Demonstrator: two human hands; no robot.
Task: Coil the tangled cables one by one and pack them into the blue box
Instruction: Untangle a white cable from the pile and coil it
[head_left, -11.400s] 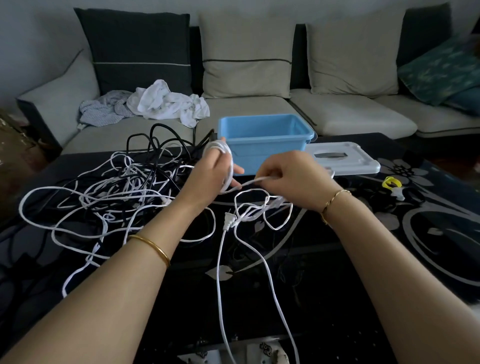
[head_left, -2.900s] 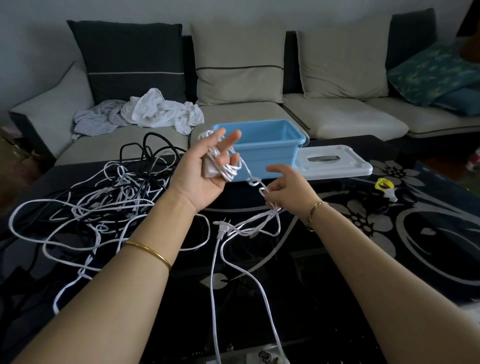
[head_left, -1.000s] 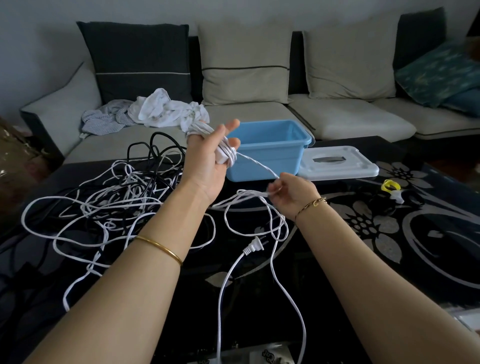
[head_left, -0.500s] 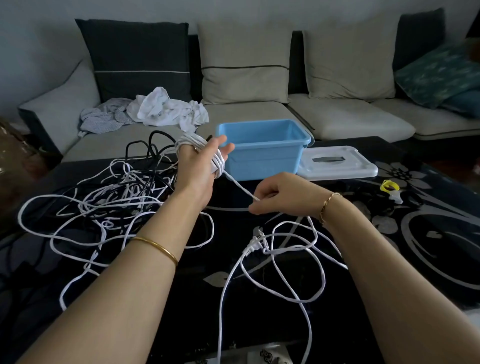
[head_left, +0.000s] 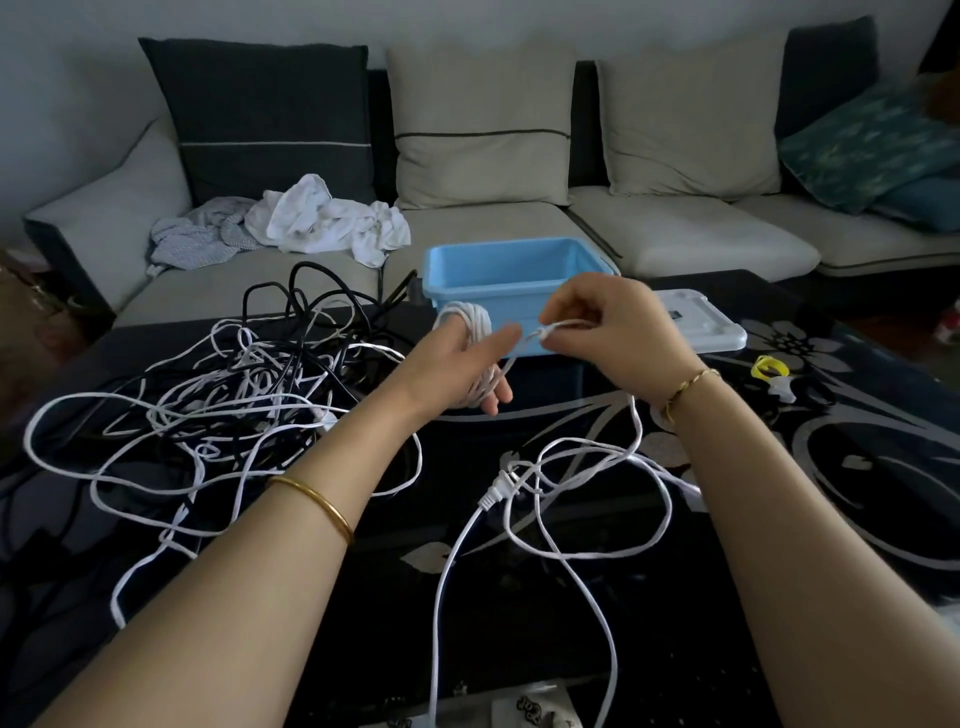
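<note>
A white cable is partly wound into a coil (head_left: 470, 318) around my left hand (head_left: 452, 366), whose thumb and fingers are stretched out. My right hand (head_left: 615, 332) pinches the same cable just right of the coil, level with the front of the blue box (head_left: 498, 270). The box stands open behind both hands. The cable's loose length loops over the table below my right wrist and ends in a white plug (head_left: 493, 493). A tangle of white and black cables (head_left: 249, 395) lies on the left.
The box's white lid (head_left: 698, 325) lies flat to the right of the box. A small yellow item (head_left: 770, 366) sits further right on the dark flowered table (head_left: 857, 467). Crumpled clothes (head_left: 322, 218) lie on the sofa behind.
My right hand has risen from table height to the coil, bringing cable with it. My left hand has tilted down, with its thumb now pointing right. The loose loops shifted slightly.
</note>
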